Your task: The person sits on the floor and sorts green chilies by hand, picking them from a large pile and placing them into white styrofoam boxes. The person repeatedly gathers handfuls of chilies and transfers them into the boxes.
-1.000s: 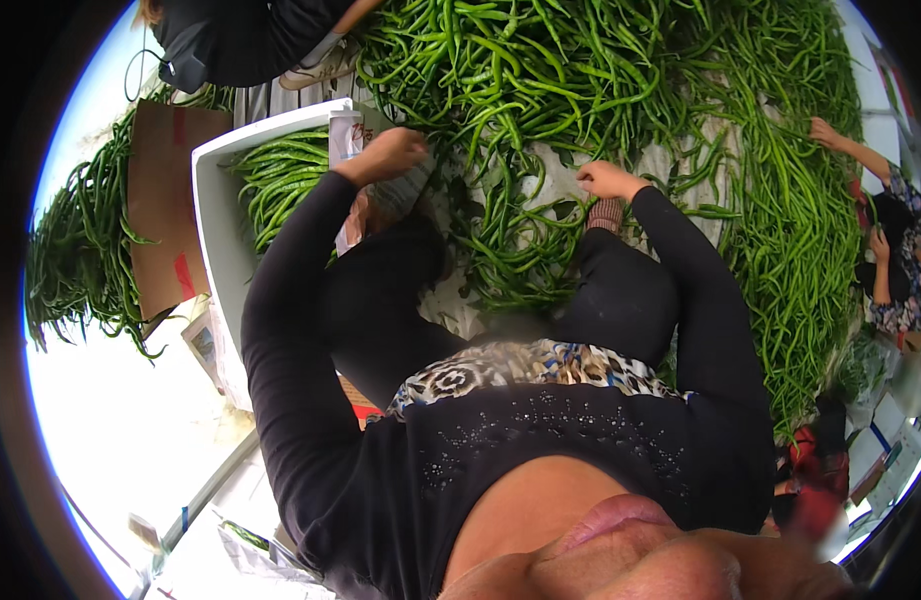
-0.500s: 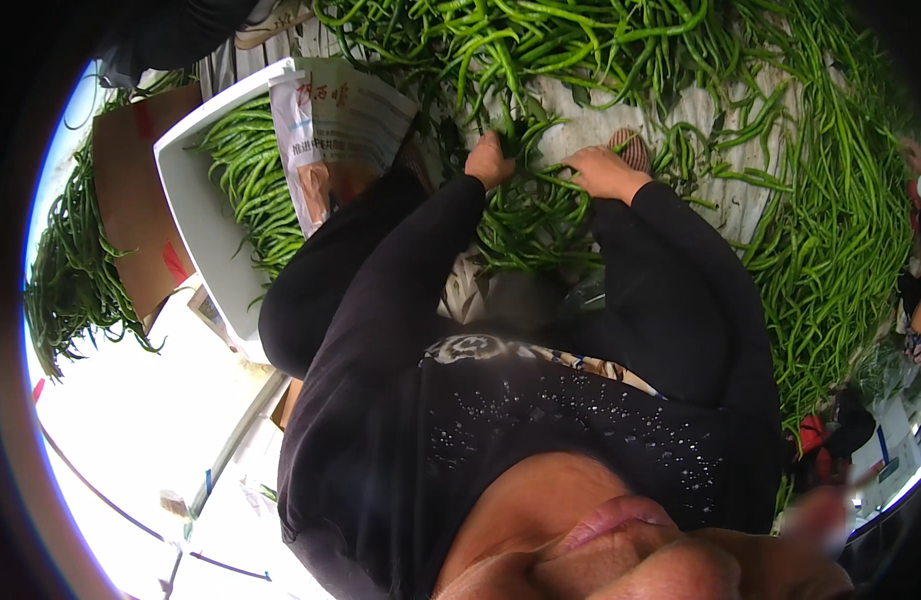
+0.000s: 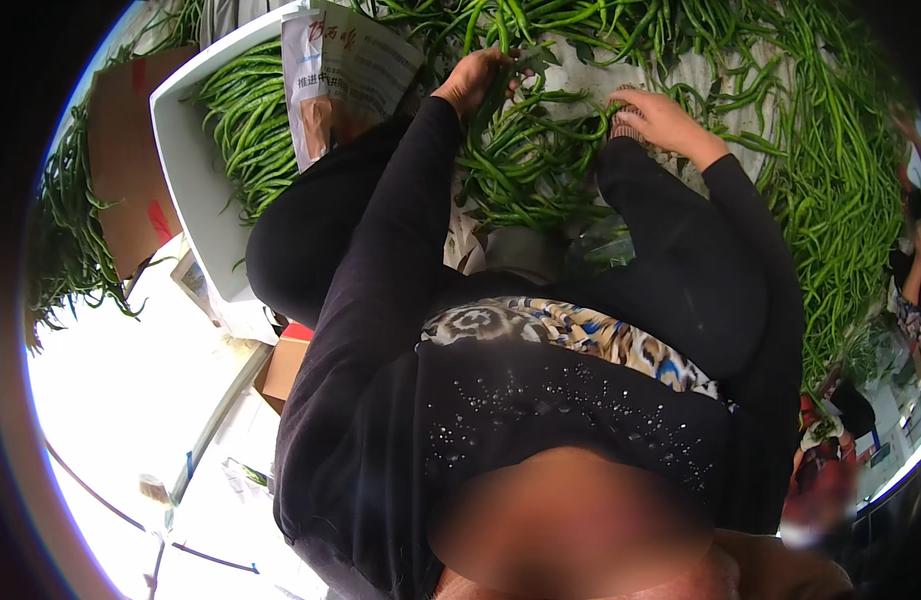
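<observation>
Gathering looks like the step in hand: the left hand (image 3: 477,80) curls against long, slender green peppers (image 3: 525,182) heaped on a pale, creased sheet (image 3: 592,70); the right hand (image 3: 662,122) half-curls beside them (I cannot tell what either grips). Next calls for gentle closing.

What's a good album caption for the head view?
Left hand and right hand amid green peppers, with a white box of more peppers on the left.
</observation>
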`<state>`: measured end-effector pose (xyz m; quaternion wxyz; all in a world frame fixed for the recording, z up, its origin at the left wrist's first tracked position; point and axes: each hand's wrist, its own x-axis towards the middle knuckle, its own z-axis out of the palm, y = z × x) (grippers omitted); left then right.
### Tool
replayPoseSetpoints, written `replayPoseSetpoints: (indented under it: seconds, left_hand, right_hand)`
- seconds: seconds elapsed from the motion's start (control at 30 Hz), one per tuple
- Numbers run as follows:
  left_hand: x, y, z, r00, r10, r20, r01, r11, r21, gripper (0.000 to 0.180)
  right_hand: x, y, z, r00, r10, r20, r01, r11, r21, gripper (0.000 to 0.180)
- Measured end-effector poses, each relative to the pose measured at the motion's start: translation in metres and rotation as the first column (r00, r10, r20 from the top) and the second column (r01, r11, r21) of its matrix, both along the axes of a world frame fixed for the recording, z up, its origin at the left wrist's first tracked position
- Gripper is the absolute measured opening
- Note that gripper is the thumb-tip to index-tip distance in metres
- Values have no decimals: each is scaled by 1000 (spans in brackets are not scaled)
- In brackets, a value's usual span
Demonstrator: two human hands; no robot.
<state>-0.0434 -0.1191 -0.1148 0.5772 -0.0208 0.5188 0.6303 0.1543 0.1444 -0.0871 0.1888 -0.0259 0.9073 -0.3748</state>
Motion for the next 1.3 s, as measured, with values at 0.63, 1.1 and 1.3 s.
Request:
replayPoseSetpoints:
  seconds: [0.63, 1.1, 1.3]
  left_hand:
    - [94, -63, -100, 292, -864, -411, 378, 499, -780, 30]
    - [95, -75, -96, 468, -824, -320, 402, 521, -752, 112]
    - [91, -71, -105, 632, -755, -174, 538, 589, -603, 115]
  right_hand:
    - [69, -193, -69, 728, 85, 680, -66, 996, -53, 36]
    - [109, -227, -131, -127, -385, 914, 978, -201, 51, 56]
    - [95, -212, -131, 271, -5, 963, 865, -437, -246, 81]
